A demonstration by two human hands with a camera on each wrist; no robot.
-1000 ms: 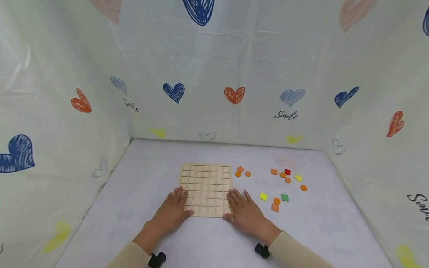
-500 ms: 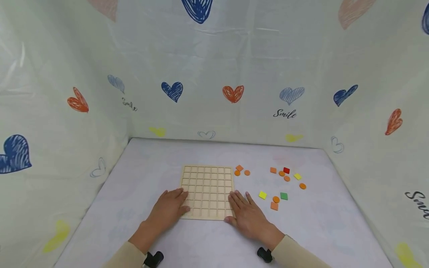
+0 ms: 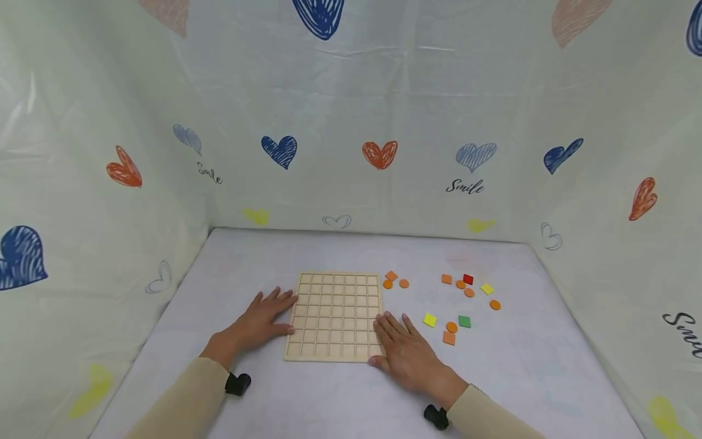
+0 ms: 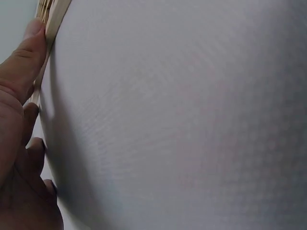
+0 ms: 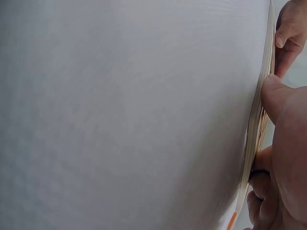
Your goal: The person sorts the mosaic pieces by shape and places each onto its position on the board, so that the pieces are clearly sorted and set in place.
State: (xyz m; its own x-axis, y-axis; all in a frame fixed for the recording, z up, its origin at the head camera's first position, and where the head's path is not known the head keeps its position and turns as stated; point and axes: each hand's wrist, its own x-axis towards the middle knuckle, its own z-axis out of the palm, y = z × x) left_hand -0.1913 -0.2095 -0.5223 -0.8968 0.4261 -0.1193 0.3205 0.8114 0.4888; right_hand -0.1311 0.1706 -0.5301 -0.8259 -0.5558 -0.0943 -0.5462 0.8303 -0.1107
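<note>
A square wooden grid board with rows of shallow cells lies flat on the table. My left hand is at the board's left edge, fingers spread, fingertips touching or very near it. In the left wrist view, the thumb meets the board's edge. My right hand rests on the lower right part of the board with its fingers fairly straight. From the right wrist, its thumb is seen on the board's near edge, and the left hand shows beyond.
Small flat pieces lie right of the board: yellow squares, a green square, a red square, several orange discs and orange squares. Behind the white table hangs a heart-printed curtain.
My left hand has slid off the board's lower left part to its left side, uncovering the left cells. The right hand stays at the lower right. Loose pieces lie as before.
</note>
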